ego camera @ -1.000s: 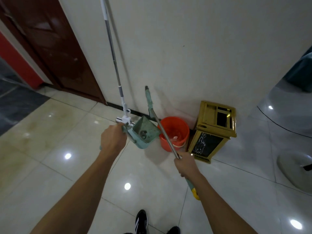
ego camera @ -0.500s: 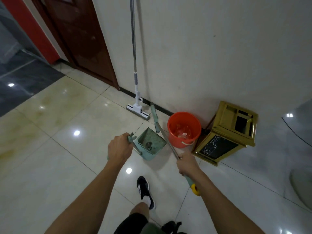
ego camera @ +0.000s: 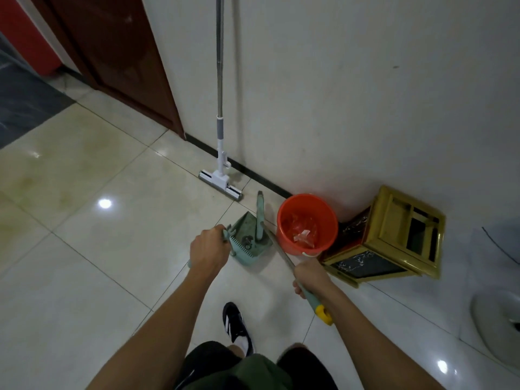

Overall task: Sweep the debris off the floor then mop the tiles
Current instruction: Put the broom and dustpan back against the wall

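Left hand [ego camera: 208, 249] clenched around the green dustpan [ego camera: 251, 240] handle, fingers curled, dustpan just ahead of the knuckles, off to its right side. Comb teeth on the pan's near rim, a bit of dark debris [ego camera: 247, 241] inside. Right hand [ego camera: 311, 278] grips the broom handle [ego camera: 281, 256], metal shaft running up and left from the fist toward the dustpan; green grip with yellow end cap [ego camera: 323, 314] sticks out behind the hand. Green broom part stands upright at the pan's far side, between the hands. Orange bucket [ego camera: 307, 224] just beyond the right hand, touching or nearly touching the pan, some plastic inside. Gold-coloured bin [ego camera: 394, 237] right of the right hand, tilted against the wall. Mop [ego camera: 220, 130] farther ahead of the left hand, leaning on the wall, head on the tile floor [ego camera: 98, 220]. One black shoe [ego camera: 235, 325] below, between the forearms.
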Action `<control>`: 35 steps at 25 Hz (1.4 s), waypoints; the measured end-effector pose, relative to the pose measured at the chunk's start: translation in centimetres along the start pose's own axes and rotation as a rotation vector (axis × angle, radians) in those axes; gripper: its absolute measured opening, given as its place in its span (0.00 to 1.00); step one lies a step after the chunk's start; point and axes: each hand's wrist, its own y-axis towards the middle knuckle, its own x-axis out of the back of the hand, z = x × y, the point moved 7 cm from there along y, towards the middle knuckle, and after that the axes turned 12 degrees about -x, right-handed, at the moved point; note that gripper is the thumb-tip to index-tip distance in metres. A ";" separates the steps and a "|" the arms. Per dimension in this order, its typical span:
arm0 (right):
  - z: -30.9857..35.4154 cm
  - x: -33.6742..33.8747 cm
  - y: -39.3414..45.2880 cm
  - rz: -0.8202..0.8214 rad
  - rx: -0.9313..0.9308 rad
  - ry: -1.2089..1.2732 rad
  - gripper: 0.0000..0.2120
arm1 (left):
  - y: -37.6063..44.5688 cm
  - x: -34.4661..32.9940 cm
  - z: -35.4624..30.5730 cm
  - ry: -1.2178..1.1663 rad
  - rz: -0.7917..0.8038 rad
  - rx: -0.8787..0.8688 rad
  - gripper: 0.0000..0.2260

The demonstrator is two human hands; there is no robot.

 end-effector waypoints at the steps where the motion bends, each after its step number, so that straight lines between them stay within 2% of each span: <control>1: 1.4 0.2 0.2 0.005 -0.001 0.010 0.08 | 1.5 0.1 -0.2 0.003 0.012 -0.013 0.05; 7: 9.6 2.5 3.6 0.111 -0.018 -0.029 0.09 | 9.9 0.2 -1.5 0.027 0.063 -0.047 0.04; 16: 21.3 7.3 10.4 0.150 0.020 -0.149 0.13 | 21.9 -2.0 -4.7 0.025 0.048 0.009 0.06; 22: 27.1 7.8 13.2 0.174 0.021 -0.195 0.13 | 26.4 -4.5 -5.8 0.054 0.139 -0.008 0.08; 27: 30.2 8.6 15.5 0.160 -0.032 -0.248 0.12 | 29.6 -5.6 -5.9 0.097 0.206 -0.107 0.11; 31: 32.8 8.3 15.6 0.180 -0.058 -0.262 0.13 | 32.1 -5.5 -7.6 0.103 0.268 -0.248 0.17; 35: 35.0 7.7 14.8 0.174 -0.027 -0.264 0.09 | 33.0 -6.0 -9.0 0.037 0.347 -0.279 0.13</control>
